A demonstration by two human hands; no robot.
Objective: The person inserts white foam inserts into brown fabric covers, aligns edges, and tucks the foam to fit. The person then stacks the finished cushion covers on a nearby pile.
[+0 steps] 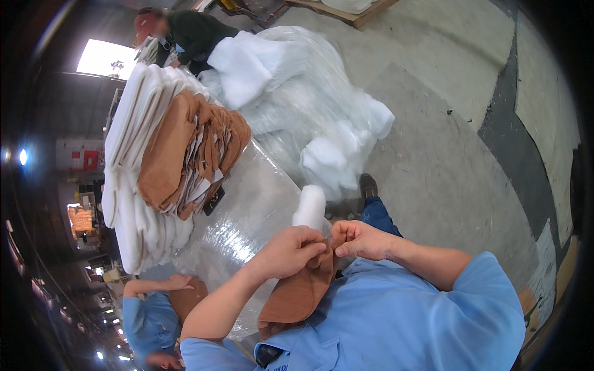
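Close to my body hangs a brown fabric cover [298, 292], its upper edge pinched in both hands. My left hand [289, 250] is closed on one side of that edge, thumb against fingers. On the other side my right hand [364, 240] pinches the cloth near its corner. Just beyond my fingers a rolled piece of white batting [310, 205] sticks up; whether its lower end lies inside the cover is hidden by my hands.
A plastic-wrapped table [238, 216] carries stacked brown covers [173, 145] and folded white batting [127, 154]. Plastic-wrapped batting [291, 93] is heaped beyond it. One co-worker [198, 31] is at the far left; another [151, 321] handles brown fabric at the near left.
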